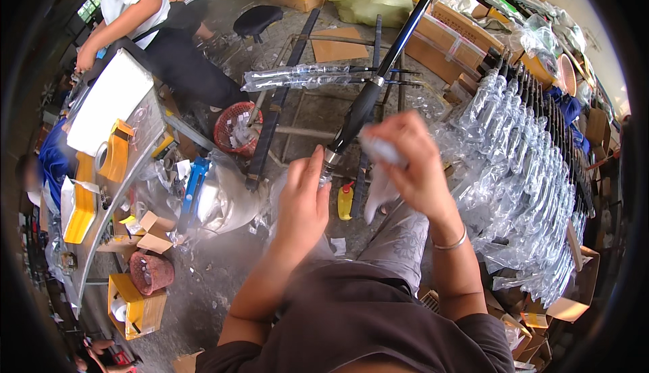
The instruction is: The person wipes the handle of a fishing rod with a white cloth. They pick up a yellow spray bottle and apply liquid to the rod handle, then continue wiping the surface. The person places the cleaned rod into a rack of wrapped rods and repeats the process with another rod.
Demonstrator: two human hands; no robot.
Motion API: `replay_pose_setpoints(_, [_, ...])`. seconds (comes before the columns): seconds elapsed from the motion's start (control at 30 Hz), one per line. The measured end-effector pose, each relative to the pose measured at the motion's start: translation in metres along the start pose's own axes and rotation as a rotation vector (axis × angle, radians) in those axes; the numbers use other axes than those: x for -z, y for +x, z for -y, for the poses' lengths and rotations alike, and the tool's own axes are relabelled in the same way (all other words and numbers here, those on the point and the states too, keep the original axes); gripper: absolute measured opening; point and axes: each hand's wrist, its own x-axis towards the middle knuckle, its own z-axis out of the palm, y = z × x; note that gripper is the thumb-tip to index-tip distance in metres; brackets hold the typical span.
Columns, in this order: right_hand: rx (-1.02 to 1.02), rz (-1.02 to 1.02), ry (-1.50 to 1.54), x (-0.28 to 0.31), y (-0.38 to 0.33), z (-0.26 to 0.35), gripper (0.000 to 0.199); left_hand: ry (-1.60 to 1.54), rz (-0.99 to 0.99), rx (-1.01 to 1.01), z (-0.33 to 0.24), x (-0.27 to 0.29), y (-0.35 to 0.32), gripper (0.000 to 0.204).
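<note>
A black fishing rod (360, 108) slants from my lap up toward the far right, its dark foam grip and silver fittings nearest me. Its butt end lies against the fingers of my left hand (302, 200), which are closed around it. Just right of the grip, my right hand (411, 160) pinches a whitish crumpled wad (382, 150). The wad is blurred, so I cannot tell whether it is cloth or plastic. Under the rod, on the floor, stands a yellow bottle with a red cap (345, 201).
Many plastic-wrapped rods (520, 170) lean in a row at right. Several wrapped rods (297, 77) lie across a metal frame (269, 126) ahead. A red basket (235, 129) sits left of it, near a cluttered workbench (128, 170). Another person (135, 14) works at the far left.
</note>
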Motion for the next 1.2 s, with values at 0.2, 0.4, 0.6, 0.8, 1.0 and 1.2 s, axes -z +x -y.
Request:
replay_pose_setpoints(0.2, [0.091,-0.249,-0.353,-0.02,0.027,-0.001,0.045,0.082,-0.067,-0.025,-0.005,-0.002,0.002,0.061])
replay_pose_setpoints(0.4, [0.333,-0.037,-0.384,-0.054,-0.006,0.0,0.034,0.041,-0.07,0.002,0.002,-0.003,-0.002,0.059])
replay_pose_setpoints(0.6, [0.04,-0.397,-0.538,0.008,0.038,-0.022,0.046,-0.001,-0.064,-0.014,-0.002,0.004,-0.006,0.055])
replay_pose_setpoints(0.8, [0.321,-0.204,-0.414,-0.026,0.002,-0.005,0.046,-0.227,0.006,0.108,0.004,0.003,0.0,0.053])
replay_pose_setpoints(1.0, [0.048,-0.371,-0.482,-0.013,0.01,-0.048,0.041,-0.681,0.074,0.31,0.01,0.009,-0.003,0.049])
replay_pose_setpoints(1.2, [0.108,-0.394,-0.306,-0.028,-0.005,-0.035,0.05,-0.987,0.135,0.45,0.018,0.004,0.0,0.05])
